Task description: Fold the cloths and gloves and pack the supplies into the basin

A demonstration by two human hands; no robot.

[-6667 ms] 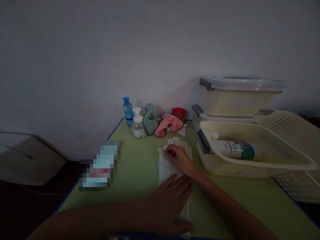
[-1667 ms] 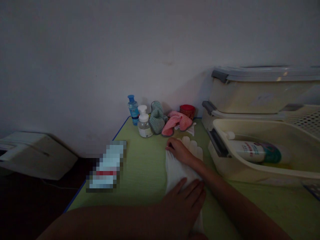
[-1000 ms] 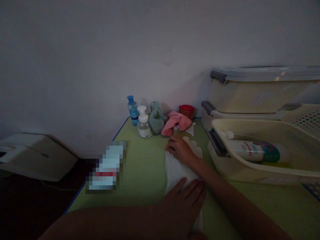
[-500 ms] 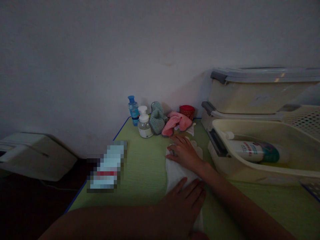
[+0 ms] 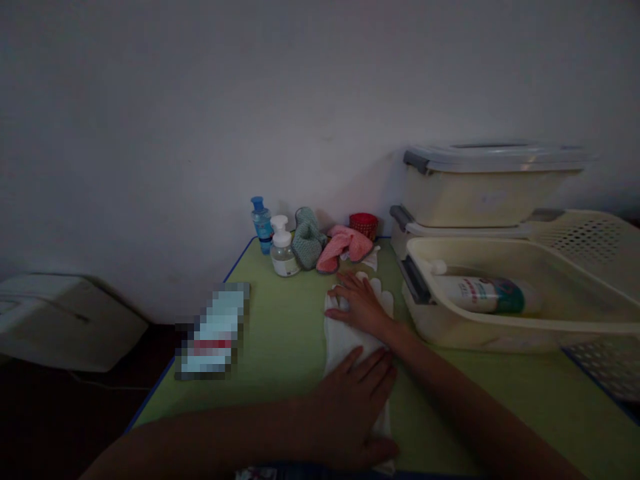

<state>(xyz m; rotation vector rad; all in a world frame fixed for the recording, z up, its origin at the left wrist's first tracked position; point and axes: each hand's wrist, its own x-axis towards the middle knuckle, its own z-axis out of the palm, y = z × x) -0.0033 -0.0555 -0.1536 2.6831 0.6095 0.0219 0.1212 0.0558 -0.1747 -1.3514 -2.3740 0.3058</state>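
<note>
Head view: a white glove (image 5: 350,343) lies flat on the green table (image 5: 280,333), fingers toward twelve o'clock. The left hand (image 5: 350,407) rests open and flat on its cuff end, gripping nothing; the right hand (image 5: 361,303) lies spread over the finger end, though in this dim light I cannot tell whether it pinches any cloth. To smooth it well, anchor the cuff and press outward evenly.
</note>
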